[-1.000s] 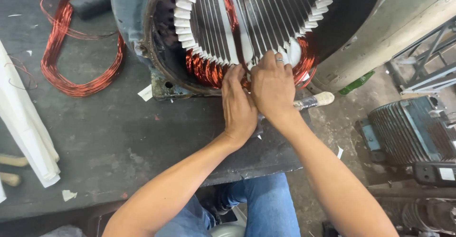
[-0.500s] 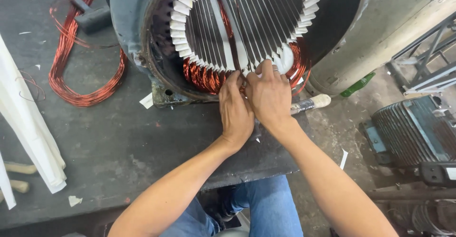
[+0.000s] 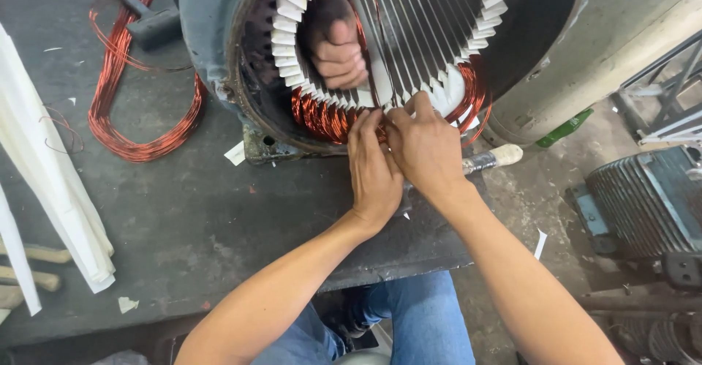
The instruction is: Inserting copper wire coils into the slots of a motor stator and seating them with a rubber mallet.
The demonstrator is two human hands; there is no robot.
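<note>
At the tabletop's (image 3: pixel 183 226) near edge, the left hand (image 3: pixel 374 175) and right hand (image 3: pixel 426 149), side by side, pinch the copper windings (image 3: pixel 325 116) at the motor stator's (image 3: pixel 395 43) lower rim, while another person's hand (image 3: pixel 336 54), newly appeared, grips inside its bore.

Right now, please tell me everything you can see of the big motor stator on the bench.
The motor stator lies on its side on the dark bench, its open end facing the camera. Its grey-blue metal shell looks worn. White insulation strips line the slots, and copper windings bulge at the lower rim. The left hand and right hand press on those windings. Another person's hand reaches in from the far side.
</note>
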